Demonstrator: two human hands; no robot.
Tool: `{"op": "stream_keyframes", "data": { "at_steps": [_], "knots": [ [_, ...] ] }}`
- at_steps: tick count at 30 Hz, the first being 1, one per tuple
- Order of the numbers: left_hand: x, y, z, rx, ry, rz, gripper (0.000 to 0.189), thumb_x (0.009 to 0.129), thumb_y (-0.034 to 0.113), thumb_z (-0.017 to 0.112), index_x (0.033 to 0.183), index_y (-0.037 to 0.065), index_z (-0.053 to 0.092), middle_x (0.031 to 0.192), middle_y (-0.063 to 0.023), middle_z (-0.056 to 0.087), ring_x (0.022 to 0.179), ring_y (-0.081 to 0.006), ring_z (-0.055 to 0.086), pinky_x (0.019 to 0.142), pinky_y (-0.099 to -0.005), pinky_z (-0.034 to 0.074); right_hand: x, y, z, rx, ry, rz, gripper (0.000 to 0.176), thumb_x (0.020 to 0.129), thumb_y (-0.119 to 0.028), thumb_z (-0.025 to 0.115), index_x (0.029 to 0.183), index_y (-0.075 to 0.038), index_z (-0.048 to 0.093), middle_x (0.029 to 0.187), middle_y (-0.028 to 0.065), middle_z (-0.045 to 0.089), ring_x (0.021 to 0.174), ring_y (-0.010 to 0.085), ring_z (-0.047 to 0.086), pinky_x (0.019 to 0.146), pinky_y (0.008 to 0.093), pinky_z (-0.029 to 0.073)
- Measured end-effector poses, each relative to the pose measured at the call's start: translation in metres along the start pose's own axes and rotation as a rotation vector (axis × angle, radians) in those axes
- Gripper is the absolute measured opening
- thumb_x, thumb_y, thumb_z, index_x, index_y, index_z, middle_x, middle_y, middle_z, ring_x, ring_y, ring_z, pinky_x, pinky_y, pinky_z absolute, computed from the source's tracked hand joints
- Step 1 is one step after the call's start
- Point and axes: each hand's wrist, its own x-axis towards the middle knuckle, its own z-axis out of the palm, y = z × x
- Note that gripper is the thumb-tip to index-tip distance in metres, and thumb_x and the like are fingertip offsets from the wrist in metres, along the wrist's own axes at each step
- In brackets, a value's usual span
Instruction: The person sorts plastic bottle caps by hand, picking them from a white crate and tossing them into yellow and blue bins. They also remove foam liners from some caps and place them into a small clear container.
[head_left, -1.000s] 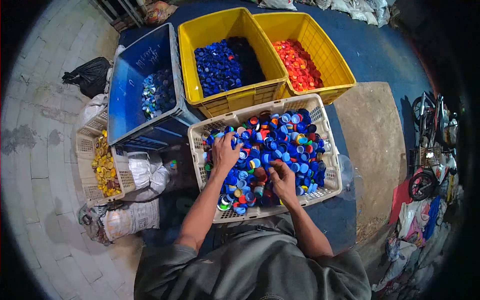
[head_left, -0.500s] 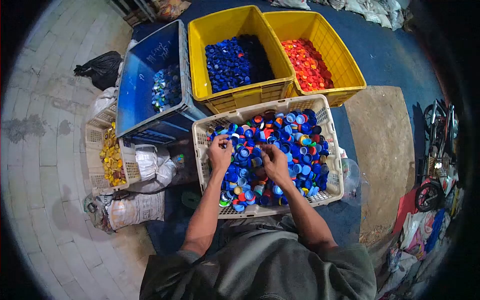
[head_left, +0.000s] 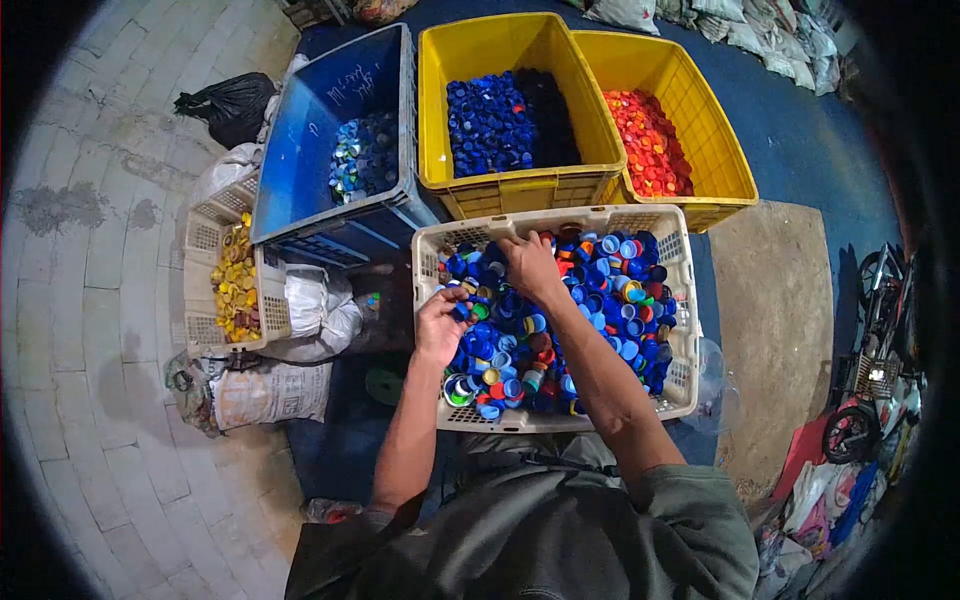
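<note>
A cream plastic crate (head_left: 683, 300) in front of me holds a heap of bottle caps (head_left: 610, 325), mostly blue, with some red, orange, white and green. Over the crate's left part, my left hand (head_left: 438, 325) pinches a dark blue bottle cap (head_left: 460, 311) between thumb and fingers. My right hand (head_left: 530, 266) reaches to the far side of the heap, its fingers bent down among the caps. Whatever those fingertips grip is hidden by the hand.
Behind the crate stand a blue bin (head_left: 290, 190) with pale blue caps, a yellow bin (head_left: 440, 150) with dark blue caps and another yellow bin (head_left: 715, 150) with red ones. Yellow caps fill a crate (head_left: 275, 310) at left, near sacks (head_left: 270, 395). A motorcycle (head_left: 860, 400) is at right.
My right hand has moved from the middle of the heap to its far edge. My left hand has shifted slightly nearer and now shows a blue cap. The whole view has shifted.
</note>
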Motion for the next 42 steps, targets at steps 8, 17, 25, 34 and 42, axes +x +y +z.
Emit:
{"op": "stream_keyframes", "data": {
  "at_steps": [8, 17, 25, 34, 42],
  "knots": [
    [0.021, -0.014, 0.015, 0.866, 0.303, 0.270, 0.027, 0.077, 0.012, 0.074, 0.099, 0.004, 0.062, 0.086, -0.0031, 0.063, 0.072, -0.0133, 0.056, 0.065, -0.0295, 0.047, -0.012, 0.002, -0.007, -0.062, 0.108, -0.048, 0.038, 0.077, -0.011, 0.062, 0.115, -0.009, 0.060, 0.099, 0.0146, 0.063, 0.100, 0.0316, 0.058, 0.083, 0.0472, 0.043],
    [0.060, -0.024, 0.021, 1.617, 0.137, 0.621, 0.049, 0.073, 0.017, 0.079, 0.115, 0.004, 0.057, 0.104, -0.0184, 0.066, 0.096, -0.0376, 0.063, 0.082, -0.0449, 0.050, -0.100, -0.021, -0.063, 0.755, 0.218, 0.382, 0.041, 0.081, -0.009, 0.070, 0.118, 0.000, 0.057, 0.101, 0.0188, 0.066, 0.093, 0.0298, 0.065, 0.079, 0.0397, 0.051],
    [0.064, -0.026, 0.034, 1.729, 0.196, 0.503, 0.043, 0.079, 0.014, 0.073, 0.117, 0.004, 0.056, 0.104, -0.0176, 0.067, 0.096, -0.0370, 0.064, 0.081, -0.0461, 0.050, -0.172, -0.028, -0.070, 1.357, 0.156, 0.738, 0.033, 0.089, -0.015, 0.068, 0.117, 0.001, 0.059, 0.097, 0.0066, 0.067, 0.088, 0.0117, 0.062, 0.077, 0.0269, 0.049],
    [0.069, -0.031, 0.019, 1.177, 0.156, 0.365, 0.020, 0.082, 0.012, 0.071, 0.099, 0.002, 0.068, 0.082, -0.0077, 0.069, 0.068, -0.0192, 0.064, 0.065, -0.0327, 0.051, -0.183, -0.007, -0.078, 1.891, 0.231, 0.834, 0.034, 0.092, -0.014, 0.058, 0.121, 0.003, 0.054, 0.100, 0.0079, 0.063, 0.081, 0.0145, 0.062, 0.069, 0.0266, 0.050],
    [0.038, -0.034, 0.067, 0.165, -0.218, -0.161, 0.012, 0.089, 0.013, 0.062, 0.099, 0.006, 0.061, 0.095, -0.0065, 0.064, 0.085, -0.0180, 0.063, 0.072, -0.0338, 0.055, -0.169, 0.025, -0.082, 1.095, 0.273, 0.907, 0.035, 0.082, -0.028, 0.069, 0.104, -0.002, 0.066, 0.084, 0.0120, 0.068, 0.073, 0.0276, 0.066, 0.066, 0.0377, 0.052]
  ]
}}
